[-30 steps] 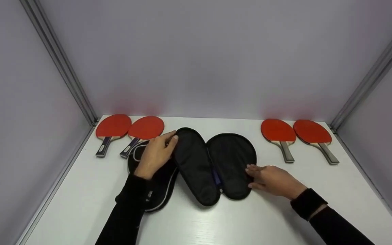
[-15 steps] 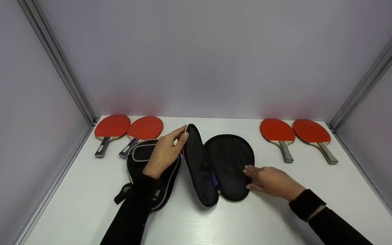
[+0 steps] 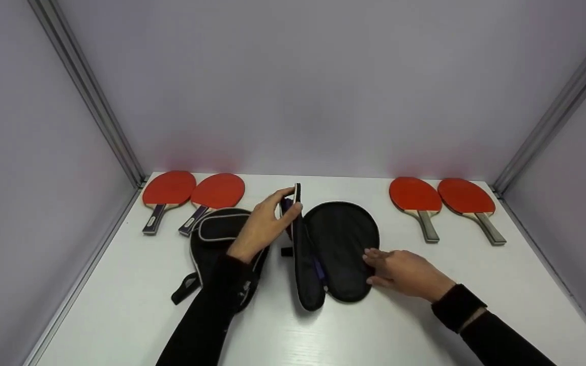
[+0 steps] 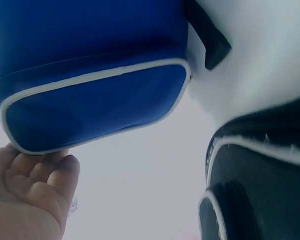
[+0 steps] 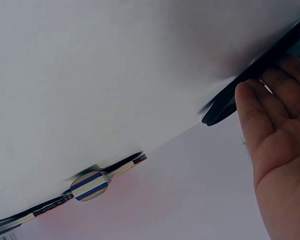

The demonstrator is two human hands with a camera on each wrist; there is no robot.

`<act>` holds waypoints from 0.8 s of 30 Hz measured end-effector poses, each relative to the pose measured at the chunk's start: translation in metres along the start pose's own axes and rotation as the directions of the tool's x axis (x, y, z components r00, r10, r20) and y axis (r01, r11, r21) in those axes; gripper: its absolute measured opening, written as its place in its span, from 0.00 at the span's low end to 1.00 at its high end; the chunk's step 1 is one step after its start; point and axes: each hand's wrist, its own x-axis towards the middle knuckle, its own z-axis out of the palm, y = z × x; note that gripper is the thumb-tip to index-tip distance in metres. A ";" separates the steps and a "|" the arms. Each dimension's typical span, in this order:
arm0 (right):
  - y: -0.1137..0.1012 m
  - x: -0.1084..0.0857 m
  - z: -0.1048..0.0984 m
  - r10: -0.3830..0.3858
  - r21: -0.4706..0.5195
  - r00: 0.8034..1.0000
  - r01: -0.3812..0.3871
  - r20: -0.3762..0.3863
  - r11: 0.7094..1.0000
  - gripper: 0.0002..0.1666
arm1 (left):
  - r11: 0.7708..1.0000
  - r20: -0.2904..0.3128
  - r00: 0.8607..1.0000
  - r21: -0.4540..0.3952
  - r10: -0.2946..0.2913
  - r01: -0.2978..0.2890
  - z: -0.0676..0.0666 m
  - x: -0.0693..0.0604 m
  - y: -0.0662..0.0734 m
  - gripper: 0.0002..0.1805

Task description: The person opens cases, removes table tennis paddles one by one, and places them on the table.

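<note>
A table tennis paddle case point(image 3: 341, 249), black inside, lies unzipped on the white table. Its left half point(image 3: 305, 274) stands nearly upright on edge, and my left hand point(image 3: 265, 221) pinches that half's upper rim between thumb and fingers. The left wrist view shows the case's blue outside point(image 4: 95, 105) with white piping, the fingers at its edge. My right hand point(image 3: 405, 272) rests extended fingers on the right rim of the flat half. A second, black case point(image 3: 216, 249) with pale piping lies closed under my left forearm, partly hidden by it.
Two red paddles with dark handles point(image 3: 170, 188) point(image 3: 217, 190) lie at the back left. Two more with grey handles point(image 3: 415, 194) point(image 3: 467, 196) lie at the back right. Grey walls point(image 3: 293, 101) enclose the table's back and sides.
My left hand has moved right, raising the case's left half from leaning leftward to almost vertical. More of the black case and its strap shows. The right hand has barely moved.
</note>
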 end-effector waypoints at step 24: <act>-0.016 0.004 0.006 -0.010 0.084 1.000 0.012 -0.020 0.996 0.33 | 0.935 0.185 0.975 0.310 0.120 -0.174 0.043 0.011 -0.009 0.56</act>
